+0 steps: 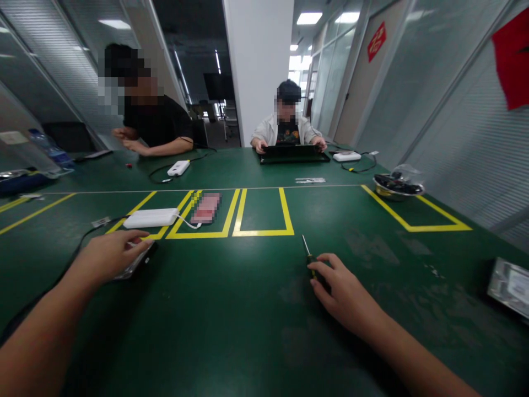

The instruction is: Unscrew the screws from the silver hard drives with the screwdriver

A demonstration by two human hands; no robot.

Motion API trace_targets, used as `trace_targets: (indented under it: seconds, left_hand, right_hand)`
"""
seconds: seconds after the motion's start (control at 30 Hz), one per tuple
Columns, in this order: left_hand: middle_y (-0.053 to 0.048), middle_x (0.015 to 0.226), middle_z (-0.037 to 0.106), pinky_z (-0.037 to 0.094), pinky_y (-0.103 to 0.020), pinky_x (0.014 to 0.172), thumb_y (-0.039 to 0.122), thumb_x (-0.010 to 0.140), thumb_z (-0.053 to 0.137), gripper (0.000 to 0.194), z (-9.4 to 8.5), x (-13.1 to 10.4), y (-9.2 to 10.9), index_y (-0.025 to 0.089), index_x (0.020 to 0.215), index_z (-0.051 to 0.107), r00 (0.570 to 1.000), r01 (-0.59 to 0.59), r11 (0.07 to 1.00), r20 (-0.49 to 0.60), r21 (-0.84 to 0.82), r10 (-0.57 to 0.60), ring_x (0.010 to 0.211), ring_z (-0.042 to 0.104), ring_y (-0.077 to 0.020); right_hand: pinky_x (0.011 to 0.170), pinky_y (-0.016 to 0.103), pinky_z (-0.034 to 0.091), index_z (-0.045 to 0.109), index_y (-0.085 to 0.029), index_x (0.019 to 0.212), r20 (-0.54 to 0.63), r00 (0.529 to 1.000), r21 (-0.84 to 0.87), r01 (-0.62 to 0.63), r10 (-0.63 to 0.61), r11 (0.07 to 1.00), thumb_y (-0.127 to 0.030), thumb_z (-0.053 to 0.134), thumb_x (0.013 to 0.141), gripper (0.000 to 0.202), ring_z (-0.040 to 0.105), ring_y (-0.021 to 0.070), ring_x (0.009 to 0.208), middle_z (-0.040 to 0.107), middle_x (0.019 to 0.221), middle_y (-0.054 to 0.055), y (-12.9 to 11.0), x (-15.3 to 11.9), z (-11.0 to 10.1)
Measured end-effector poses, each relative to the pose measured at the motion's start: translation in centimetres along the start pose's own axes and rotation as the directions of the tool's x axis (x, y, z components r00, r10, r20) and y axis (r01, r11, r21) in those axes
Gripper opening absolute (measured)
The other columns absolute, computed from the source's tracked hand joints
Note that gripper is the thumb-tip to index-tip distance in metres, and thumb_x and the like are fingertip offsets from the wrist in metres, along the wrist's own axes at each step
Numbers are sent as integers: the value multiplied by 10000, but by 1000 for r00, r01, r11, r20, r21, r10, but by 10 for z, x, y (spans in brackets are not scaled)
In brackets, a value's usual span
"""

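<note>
gripping a screwdriver (307,252) by its dark handle, a person's r. hand (336,282) hovers low over a green table (231,331), thumb and fingers closed on the handle, shaft jutting past the fingertips. the tip points away from the wearer, a bit to the l.; the long axis runs roughly fwd, tip just r. of the nr corner of a yellow tape outline (263,232). the tool sits at the hand's l. side, b/w thumb and fingers. the l. hand (108,252) lies over a hard drive (139,263); can't tell if it's clamped on or only resting. the drive is under the fingers, slanting fwd and r., partly hidden. just beyond: a white pwr bank (151,218). far r., a 2nd drive (511,285). opp., a co-worker (306,131) in a pale jacket holds a dark panel (294,152).
</note>
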State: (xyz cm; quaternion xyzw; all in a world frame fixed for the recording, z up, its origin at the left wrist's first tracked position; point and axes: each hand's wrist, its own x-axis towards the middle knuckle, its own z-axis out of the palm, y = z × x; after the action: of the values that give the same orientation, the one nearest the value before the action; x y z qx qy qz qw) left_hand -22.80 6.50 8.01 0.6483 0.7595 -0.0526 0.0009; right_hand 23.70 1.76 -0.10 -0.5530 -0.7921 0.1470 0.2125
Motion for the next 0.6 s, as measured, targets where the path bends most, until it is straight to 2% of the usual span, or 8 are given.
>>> trace_targets:
  seconds: [0.13, 0.27, 0.4, 0.5, 0.57, 0.6]
  left_hand:
    - [-108, 1093, 698, 497, -360, 853, 599, 971, 75, 788, 1, -9, 15, 58, 1310, 538, 998, 10, 1000, 69, -13, -10, 1033, 643, -299]
    - [-211, 1250, 608, 485, -435, 891, 659, 947, 96, 875, 5, -14, 19, -13, 1357, 478, 999, -14, 1000, 38, -11, 15, 1099, 600, -370]
    - [-214, 1227, 607, 478, -464, 884, 644, 954, 81, 864, 17, -7, 7, 1, 1337, 512, 998, -58, 998, 21, -37, 59, 1086, 593, -385]
    - [-161, 1246, 615, 476, -446, 896, 623, 952, 207, 738, 34, 10, -9, 88, 1324, 553, 996, -90, 996, -31, -27, 89, 1106, 582, -357]
    - [-155, 1229, 635, 481, -447, 897, 596, 880, 396, 646, 46, 22, -19, 125, 1257, 625, 999, 22, 1000, -30, -12, -23, 1099, 587, -355]
    - [-157, 1222, 639, 484, -450, 891, 592, 861, 427, 630, 52, 27, -23, 139, 1245, 639, 999, 29, 999, -41, -15, -29, 1086, 592, -353]
  right_hand:
    - [852, 396, 562, 620, -173, 1175, 6, 1000, 5, -6, 6, 1000, -251, 470, 928, 299, 639, 211, 940, 499, 1255, 140, -2, -1, -1]
    - [856, 397, 560, 612, -171, 1190, 28, 999, 7, -24, 24, 1000, -257, 464, 933, 309, 633, 211, 950, 482, 1281, 143, -4, -1, -3]
    - [846, 400, 560, 611, -165, 1199, 46, 998, 0, -43, 43, 999, -260, 459, 936, 318, 632, 209, 933, 477, 1286, 147, -5, 0, -3]
    - [873, 401, 552, 611, -164, 1200, 42, 998, -4, -38, 38, 999, -259, 457, 935, 320, 629, 216, 966, 479, 1282, 145, -4, 0, -2]
    - [864, 398, 555, 610, -167, 1203, 44, 998, -4, -39, 39, 999, -268, 463, 933, 324, 631, 215, 963, 477, 1289, 143, -3, 0, -2]
    - [857, 397, 557, 610, -167, 1204, 45, 998, -3, -40, 40, 999, -271, 465, 932, 325, 632, 213, 957, 476, 1291, 144, -2, -1, -1]
